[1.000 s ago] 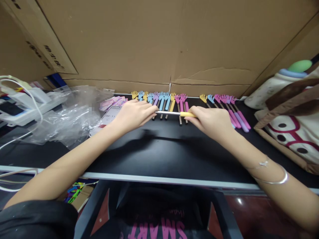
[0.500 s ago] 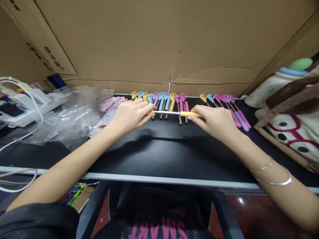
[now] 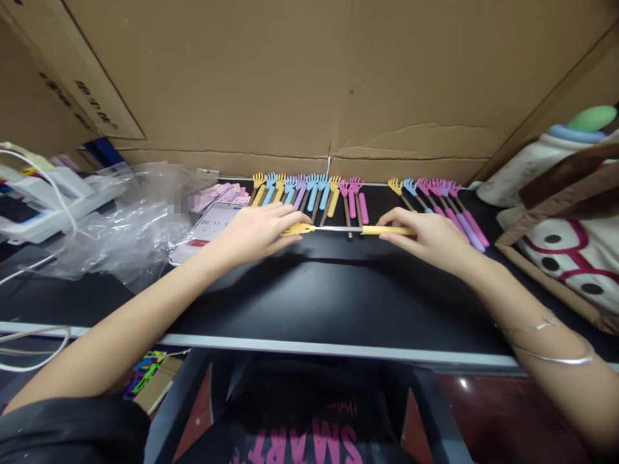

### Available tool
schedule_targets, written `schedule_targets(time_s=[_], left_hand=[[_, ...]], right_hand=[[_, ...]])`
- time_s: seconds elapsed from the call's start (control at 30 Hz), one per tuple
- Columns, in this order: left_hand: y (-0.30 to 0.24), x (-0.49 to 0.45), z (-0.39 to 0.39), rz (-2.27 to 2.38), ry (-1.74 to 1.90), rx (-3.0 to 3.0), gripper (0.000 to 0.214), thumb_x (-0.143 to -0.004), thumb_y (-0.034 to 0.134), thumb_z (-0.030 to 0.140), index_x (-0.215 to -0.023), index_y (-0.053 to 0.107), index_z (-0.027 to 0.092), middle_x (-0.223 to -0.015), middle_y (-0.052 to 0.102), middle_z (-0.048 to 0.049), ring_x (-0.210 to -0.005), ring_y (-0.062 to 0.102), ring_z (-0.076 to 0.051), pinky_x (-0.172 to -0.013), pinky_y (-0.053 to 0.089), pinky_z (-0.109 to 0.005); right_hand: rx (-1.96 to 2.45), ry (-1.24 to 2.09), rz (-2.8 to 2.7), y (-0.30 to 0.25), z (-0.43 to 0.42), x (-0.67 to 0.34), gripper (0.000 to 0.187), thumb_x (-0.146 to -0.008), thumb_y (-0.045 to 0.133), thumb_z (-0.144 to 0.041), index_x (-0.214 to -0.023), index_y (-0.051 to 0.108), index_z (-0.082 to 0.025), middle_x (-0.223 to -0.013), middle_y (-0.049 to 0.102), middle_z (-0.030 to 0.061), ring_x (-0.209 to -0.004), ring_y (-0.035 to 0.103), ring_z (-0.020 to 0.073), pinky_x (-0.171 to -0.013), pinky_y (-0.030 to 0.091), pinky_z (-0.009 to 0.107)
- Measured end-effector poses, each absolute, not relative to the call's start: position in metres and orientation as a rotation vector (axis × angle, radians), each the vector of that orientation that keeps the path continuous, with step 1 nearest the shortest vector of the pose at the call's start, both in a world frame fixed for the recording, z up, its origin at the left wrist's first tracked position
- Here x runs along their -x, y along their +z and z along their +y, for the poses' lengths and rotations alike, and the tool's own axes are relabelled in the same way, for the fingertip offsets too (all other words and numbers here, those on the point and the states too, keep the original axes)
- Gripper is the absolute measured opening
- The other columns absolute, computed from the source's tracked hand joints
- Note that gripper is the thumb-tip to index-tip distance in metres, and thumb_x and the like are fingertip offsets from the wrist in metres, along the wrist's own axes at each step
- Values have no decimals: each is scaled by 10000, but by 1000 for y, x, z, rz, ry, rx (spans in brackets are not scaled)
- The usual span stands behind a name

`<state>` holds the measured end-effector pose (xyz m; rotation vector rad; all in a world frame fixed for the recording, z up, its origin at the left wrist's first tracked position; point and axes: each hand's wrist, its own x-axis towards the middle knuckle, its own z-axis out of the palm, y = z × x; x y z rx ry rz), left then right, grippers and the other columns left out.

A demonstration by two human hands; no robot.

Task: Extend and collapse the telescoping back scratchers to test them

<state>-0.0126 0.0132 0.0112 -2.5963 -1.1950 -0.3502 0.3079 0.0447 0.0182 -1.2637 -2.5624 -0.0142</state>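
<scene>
Both hands hold a yellow telescopic back scratcher [image 3: 338, 229] crosswise over the black table [image 3: 300, 296]. My left hand [image 3: 256, 231] pinches its yellow claw end. My right hand [image 3: 430, 237] grips its yellow handle. The metal rod between them is drawn out. Behind it, a row of several coloured back scratchers [image 3: 309, 193] lies along the table's back edge. A second group [image 3: 442, 203], mostly pink and purple, lies to the right.
A phone with a timer [image 3: 207, 227] lies beside my left hand, with crumpled clear plastic [image 3: 130, 219] further left. A cardboard wall [image 3: 309, 84] stands behind. A cream and brown bag [image 3: 565, 238] sits at the right. White cables and devices [image 3: 39, 193] are at far left.
The hands have drawn apart, lengthening the scratcher's rod. The yellow claw end now shows beyond my left fingers, and my right hand has slid to the right.
</scene>
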Motion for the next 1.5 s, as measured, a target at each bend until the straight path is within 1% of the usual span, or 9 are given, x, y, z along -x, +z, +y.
schedule_targets(time_s=[0.1, 0.27, 0.4, 0.53, 0.73, 0.93, 1.13, 1.5], left_hand=[[10, 15, 14, -1307, -321, 2648, 295, -947, 404, 419, -1163, 500, 243, -1139, 636, -22, -987, 610, -181, -741, 433, -248], [9, 17, 14, -1466, -212, 2682, 248, -911, 445, 420, -1075, 515, 247, -1038, 666, 2, -886, 631, -165, -669, 402, -230], [7, 16, 14, -1447, -224, 2742, 224, -882, 502, 423, -1017, 546, 250, -1033, 660, 12, -907, 618, -161, -672, 391, -225], [3, 13, 13, -1418, -220, 2765, 219, -872, 534, 415, -991, 569, 235, -1020, 645, 6, -932, 604, -155, -679, 397, -222], [4, 10, 12, -1462, -184, 2747, 246, -863, 572, 441, -1011, 579, 245, -1054, 599, 6, -972, 589, -158, -666, 400, -220], [6, 9, 10, -1496, -136, 2740, 249, -875, 555, 441, -1036, 583, 253, -1035, 588, 11, -929, 595, -152, -649, 398, -220], [4, 13, 13, -1483, -129, 2771, 281, -870, 555, 474, -1053, 566, 261, -1038, 593, 14, -978, 588, -161, -690, 402, -225], [7, 19, 15, -1427, -126, 2788, 283, -882, 500, 489, -1036, 580, 265, -1044, 605, 0, -960, 598, -166, -666, 401, -215]], right_hand=[[1250, 44, -2617, 15, 47, -311, 328, -882, 449, -499, -1045, 551, -233, -692, 615, -24, -558, 519, 98, -526, 299, 202], [1241, 78, -2731, 14, 46, -310, 243, -889, 451, -438, -973, 543, -229, -700, 627, -26, -541, 518, 94, -536, 311, 204], [1257, 98, -2759, 14, 45, -309, 228, -876, 469, -423, -951, 566, -231, -707, 628, -29, -557, 521, 95, -547, 317, 207], [1243, 141, -2788, 12, 44, -309, 212, -844, 516, -422, -873, 590, -226, -704, 600, -22, -571, 501, 91, -543, 304, 210], [1197, 171, -2806, 8, 44, -311, 213, -850, 515, -421, -856, 584, -220, -707, 560, -18, -586, 475, 92, -551, 299, 214], [1203, 184, -2802, 6, 45, -311, 226, -853, 509, -431, -859, 581, -217, -683, 538, -23, -565, 461, 88, -536, 291, 208], [1236, 217, -2799, 5, 47, -313, 228, -848, 519, -439, -857, 579, -219, -683, 537, -26, -568, 458, 87, -536, 287, 209], [1224, 202, -2808, 5, 48, -313, 252, -848, 516, -465, -817, 545, -217, -655, 513, -36, -549, 441, 85, -524, 269, 206]])
